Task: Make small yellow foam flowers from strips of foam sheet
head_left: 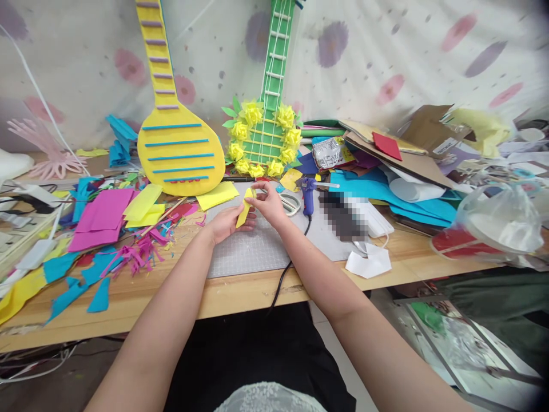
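A small yellow strip of crepe-like paper (pixel 243 214) is held between my two hands above the grey cutting mat (pixel 244 257). My left hand (pixel 227 223) is closed around its lower part, palm turned up. At the strip's top end, my right hand (pixel 268 203) pinches with thumb and fingers. Scissors (pixel 291 204) lie just right of my right hand, and a purple glue gun (pixel 307 197) sits beyond them. Behind my hands leans a green paper instrument (pixel 268 134) ringed with yellow paper flowers. To its left stands a yellow one (pixel 182 149) with blue stripes.
Magenta paper sheets (pixel 100 217), yellow paper (pixel 218 195) and blue scraps (pixel 99 296) cover the left side. Blue sheets (pixel 386 191) and cardboard (pixel 398 154) pile up on the right, near a bagged red-and-white tub (pixel 484 229). A black cord (pixel 281 280) hangs over the table's front edge.
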Motion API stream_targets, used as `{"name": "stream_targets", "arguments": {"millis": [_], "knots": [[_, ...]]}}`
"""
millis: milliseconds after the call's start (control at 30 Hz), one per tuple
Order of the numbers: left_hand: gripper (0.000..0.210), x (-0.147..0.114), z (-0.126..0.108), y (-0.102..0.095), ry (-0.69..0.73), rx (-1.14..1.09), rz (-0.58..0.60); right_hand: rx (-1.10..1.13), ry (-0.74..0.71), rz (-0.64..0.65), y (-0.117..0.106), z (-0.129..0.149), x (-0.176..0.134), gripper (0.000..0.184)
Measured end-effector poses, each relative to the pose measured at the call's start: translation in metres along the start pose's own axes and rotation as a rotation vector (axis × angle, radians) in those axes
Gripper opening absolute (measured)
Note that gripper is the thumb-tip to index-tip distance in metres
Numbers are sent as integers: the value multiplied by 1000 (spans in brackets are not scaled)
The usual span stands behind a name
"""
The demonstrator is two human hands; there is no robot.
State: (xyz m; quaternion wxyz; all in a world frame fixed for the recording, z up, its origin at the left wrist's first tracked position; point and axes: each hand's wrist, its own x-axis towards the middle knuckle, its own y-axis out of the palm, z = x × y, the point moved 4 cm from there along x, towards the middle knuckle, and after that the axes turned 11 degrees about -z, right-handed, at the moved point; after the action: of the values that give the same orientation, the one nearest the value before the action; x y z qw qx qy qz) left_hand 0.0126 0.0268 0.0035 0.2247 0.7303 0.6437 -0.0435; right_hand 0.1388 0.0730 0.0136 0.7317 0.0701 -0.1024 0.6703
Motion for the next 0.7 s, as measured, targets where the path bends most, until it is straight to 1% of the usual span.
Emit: {"name": "stream_targets", "arguments": {"millis": [133,233,333,467,600,700], "knots": [[22,-3,-2,1,41,59,-32,-46,-3,14,1,-1,0,41],[20,-5,-2,4,51,75,-29,-48,-21,5,1,0,0,40],[18,-4,0,4,63,112,-44,-49,-43,-17,0,2,-1,40],[15,-1,3,3,80,146,-51,-63,-61,-11,-1,3,-2,41],[13,0,5,3,69,125,-52,-32,-52,4,0,2,-1,40],[14,0,5,4,60,109,-51,24,-15,7,-1,1,0,40]]}}
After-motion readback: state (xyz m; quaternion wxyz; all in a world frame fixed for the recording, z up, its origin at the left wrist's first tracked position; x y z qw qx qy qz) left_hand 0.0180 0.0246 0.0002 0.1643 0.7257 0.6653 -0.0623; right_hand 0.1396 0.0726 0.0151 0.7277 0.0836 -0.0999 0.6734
